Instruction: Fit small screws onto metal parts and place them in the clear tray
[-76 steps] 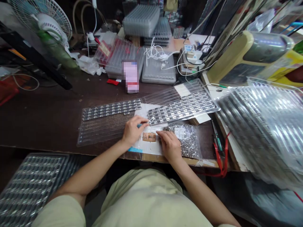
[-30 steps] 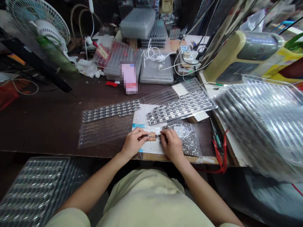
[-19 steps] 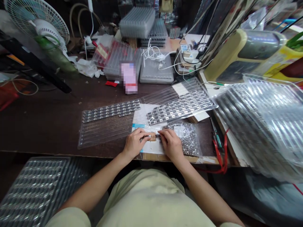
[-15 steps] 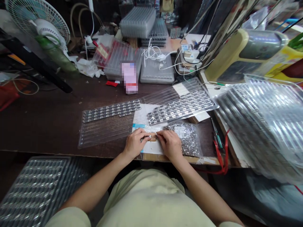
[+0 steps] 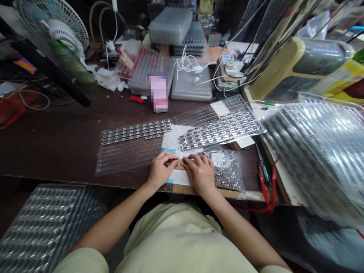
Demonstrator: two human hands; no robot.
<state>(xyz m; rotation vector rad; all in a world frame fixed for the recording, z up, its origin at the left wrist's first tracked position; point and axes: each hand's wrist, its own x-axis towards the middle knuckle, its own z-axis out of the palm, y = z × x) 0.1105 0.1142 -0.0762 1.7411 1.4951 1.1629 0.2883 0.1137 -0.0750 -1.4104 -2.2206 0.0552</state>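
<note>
While metal part (image 5: 178,159) is pinched by left hand (image 5: 159,170), right hand (image 5: 201,173) curled beside, hold unseen, it could be dropped if loosened.

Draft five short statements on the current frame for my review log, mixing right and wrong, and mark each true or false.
1. The left hand and right hand are close together at the small tan block. True.
2. The right hand is reaching into the stacked trays at far right. False: it is at the small tan block, next to the bag of small parts.
3. The clear tray nearer the left hand has metal pieces in its far rows. True.
4. A fan stands at the picture's lower right. False: the white fan is at upper left.
5. The green-handled tool lies right of the bag. True.
</note>
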